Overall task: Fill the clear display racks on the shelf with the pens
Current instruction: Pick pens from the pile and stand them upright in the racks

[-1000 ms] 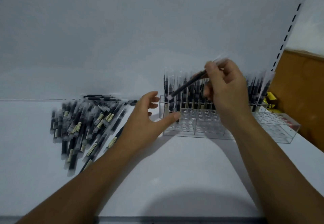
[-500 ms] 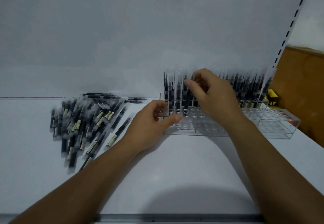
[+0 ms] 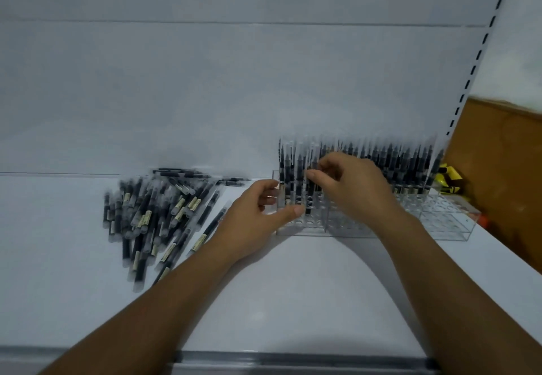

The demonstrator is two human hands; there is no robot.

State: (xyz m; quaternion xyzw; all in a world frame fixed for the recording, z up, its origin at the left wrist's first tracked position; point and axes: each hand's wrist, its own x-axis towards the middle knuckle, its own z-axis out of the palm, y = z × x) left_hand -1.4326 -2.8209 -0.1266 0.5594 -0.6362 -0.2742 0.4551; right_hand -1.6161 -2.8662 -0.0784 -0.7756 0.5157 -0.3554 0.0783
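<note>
One pen (image 3: 308, 201), judged light and stiff, is pinched on its barrel by the right hand (image 3: 355, 190); the rack (image 3: 352, 226) is gripped by the left hand (image 3: 252, 219).

Looks like a shop, likely its stationery section. Shows a white retail shelf (image 3: 293, 301) with a plain back panel (image 3: 234, 81) at 12 o'clock and a slotted upright (image 3: 484, 43) at 1 o'clock. Holds clear display racks (image 3: 445, 222) at 3 o'clock with rows of upright pens (image 3: 396, 163), loose wrapped pens (image 3: 152, 213) heaped at 9 o'clock, and a brown cardboard box (image 3: 504, 169) at 2 o'clock.
</note>
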